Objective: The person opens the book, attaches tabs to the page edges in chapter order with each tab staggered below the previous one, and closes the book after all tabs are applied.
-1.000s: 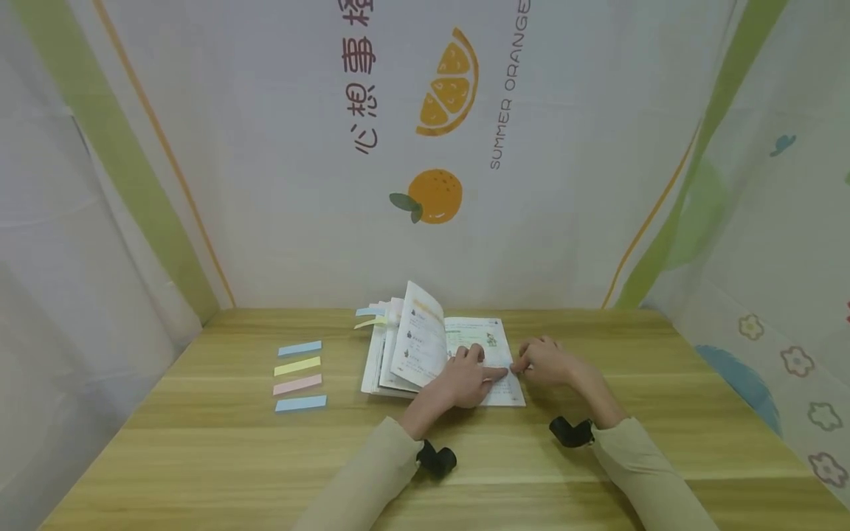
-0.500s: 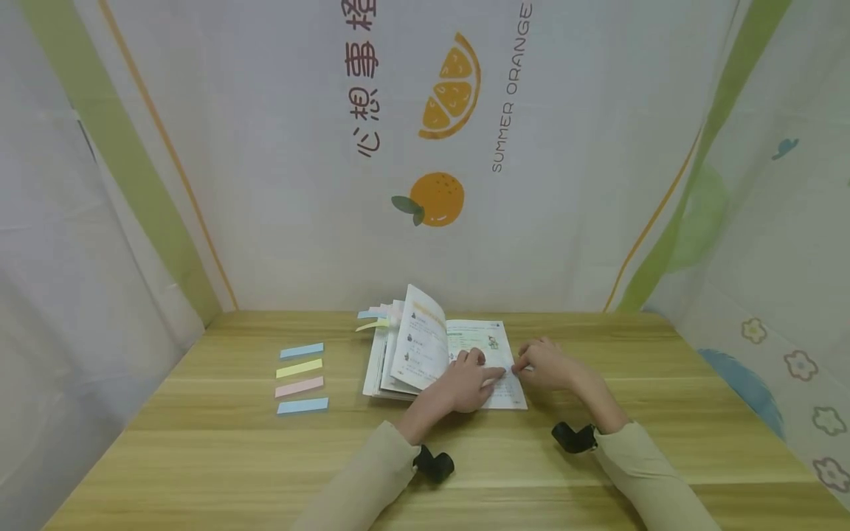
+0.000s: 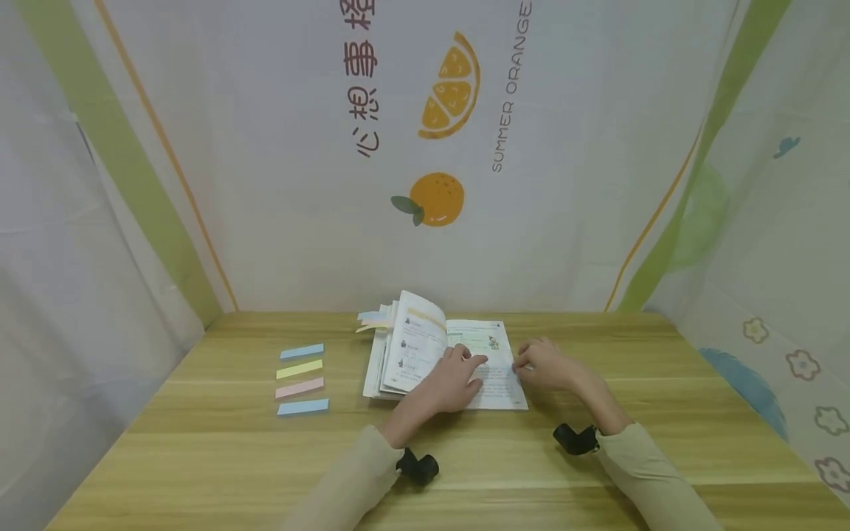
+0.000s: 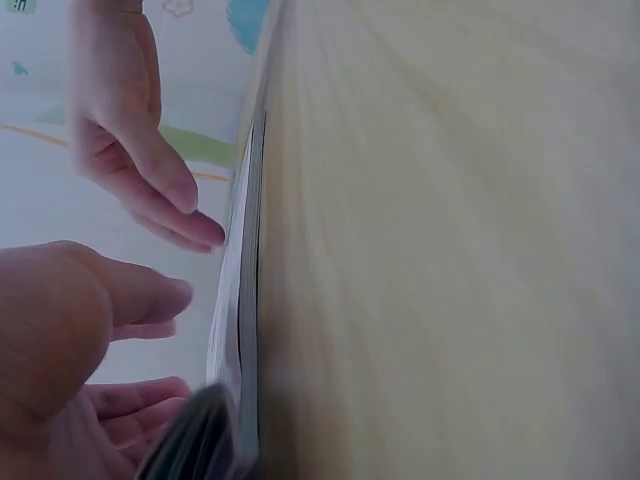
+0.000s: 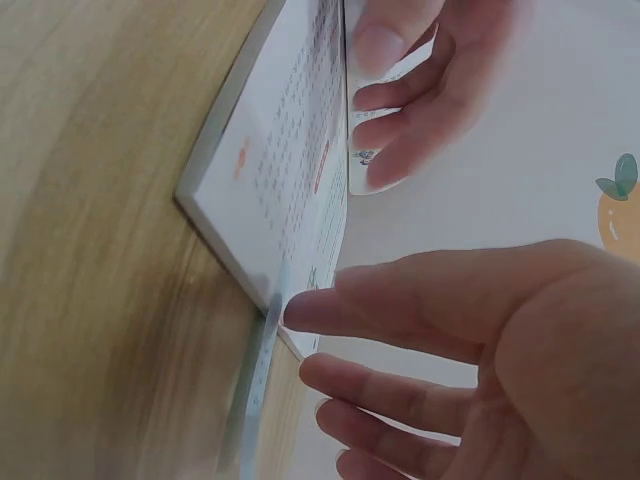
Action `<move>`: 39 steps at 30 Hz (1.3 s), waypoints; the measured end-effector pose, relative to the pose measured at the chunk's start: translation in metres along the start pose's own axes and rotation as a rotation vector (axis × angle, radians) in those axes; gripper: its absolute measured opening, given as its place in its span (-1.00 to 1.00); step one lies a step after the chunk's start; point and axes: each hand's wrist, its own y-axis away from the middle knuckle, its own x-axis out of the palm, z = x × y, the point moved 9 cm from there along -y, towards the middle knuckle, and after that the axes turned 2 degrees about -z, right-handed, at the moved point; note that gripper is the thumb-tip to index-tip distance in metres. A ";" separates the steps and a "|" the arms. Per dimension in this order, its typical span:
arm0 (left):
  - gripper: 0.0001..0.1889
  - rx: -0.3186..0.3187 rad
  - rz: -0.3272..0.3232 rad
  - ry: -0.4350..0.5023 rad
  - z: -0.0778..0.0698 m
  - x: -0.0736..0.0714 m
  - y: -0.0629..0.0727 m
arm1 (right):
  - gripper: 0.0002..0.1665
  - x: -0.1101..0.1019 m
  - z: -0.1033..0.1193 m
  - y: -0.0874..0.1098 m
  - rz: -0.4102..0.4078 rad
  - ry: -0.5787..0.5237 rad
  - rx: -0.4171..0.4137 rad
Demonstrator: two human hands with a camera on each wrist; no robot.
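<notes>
An open book (image 3: 498,394) lies near the back of the table, its left-side pages standing up in a curve. Over the right-hand page hovers my left hand (image 3: 451,380), fingers loosely bent and holding nothing. My right hand (image 3: 547,365) is at that page's outer edge, thumb and index finger slightly apart. The right wrist view shows a narrow pale blue sticky tab (image 5: 262,385) jutting from the page edge beside the right thumb (image 5: 315,310). More sticky tabs, blue (image 3: 369,316) and yellowish, stick out of the book's left side.
Left of the book, several sticky strips lie in a column on the wooden table (image 3: 199,457): blue (image 3: 302,352), yellow (image 3: 299,369), pink (image 3: 299,387) and blue (image 3: 302,407). A printed cloth (image 3: 558,243) hangs behind the table.
My left hand has drawn left from the tab at the page edge, and its pointing finger has relaxed. The raised left pages have shifted slightly left. The right hand has barely moved.
</notes>
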 end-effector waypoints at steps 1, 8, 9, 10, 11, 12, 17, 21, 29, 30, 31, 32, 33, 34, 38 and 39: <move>-0.58 0.001 -0.025 0.018 0.002 -0.004 0.002 | -0.79 0.000 0.001 -0.001 -0.006 0.004 -0.010; -0.68 -0.009 -0.194 0.067 0.014 -0.030 0.020 | -0.79 0.000 0.006 -0.002 -0.003 0.000 -0.046; -0.69 -0.009 -0.211 0.069 0.016 -0.033 0.023 | -0.78 0.001 0.007 -0.002 0.001 -0.001 -0.049; -0.70 -0.012 -0.227 0.072 0.018 -0.037 0.027 | -0.77 0.001 0.008 -0.002 0.006 -0.003 -0.047; -0.70 -0.015 -0.243 0.073 0.020 -0.040 0.030 | -0.76 0.001 0.009 -0.002 0.006 -0.006 -0.048; -0.71 -0.016 -0.259 0.074 0.021 -0.044 0.033 | -0.76 0.001 0.011 -0.002 0.000 -0.009 -0.052; -0.72 -0.062 -0.317 0.069 0.033 -0.055 0.045 | -0.70 -0.003 0.016 -0.003 -0.047 -0.041 -0.064; -0.71 -0.114 -0.342 0.047 0.043 -0.059 0.055 | -0.63 -0.005 0.017 -0.003 -0.075 -0.079 -0.032; -0.69 -0.188 -0.398 0.027 0.060 -0.068 0.069 | -0.52 -0.012 0.023 0.005 -0.155 -0.073 -0.047; -0.68 -0.198 -0.402 0.032 0.062 -0.069 0.070 | -0.52 -0.014 0.025 0.006 -0.169 -0.074 -0.058; -0.67 -0.212 -0.397 0.033 0.064 -0.069 0.071 | -0.52 -0.015 0.026 0.007 -0.180 -0.076 -0.066; -0.66 -0.227 -0.397 0.038 0.066 -0.070 0.072 | -0.52 -0.016 0.027 0.008 -0.188 -0.082 -0.072; -0.66 -0.244 -0.394 0.041 0.068 -0.070 0.073 | -0.52 -0.017 0.027 0.009 -0.194 -0.084 -0.078; -0.64 -0.261 -0.390 0.039 0.070 -0.070 0.074 | -0.52 -0.018 0.028 0.010 -0.198 -0.086 -0.083; -0.56 -0.337 -0.363 0.036 0.078 -0.070 0.080 | -0.52 -0.019 0.028 0.014 -0.207 -0.086 -0.092; -0.53 -0.359 -0.348 0.027 0.081 -0.070 0.082 | -0.52 -0.019 0.028 0.015 -0.208 -0.084 -0.095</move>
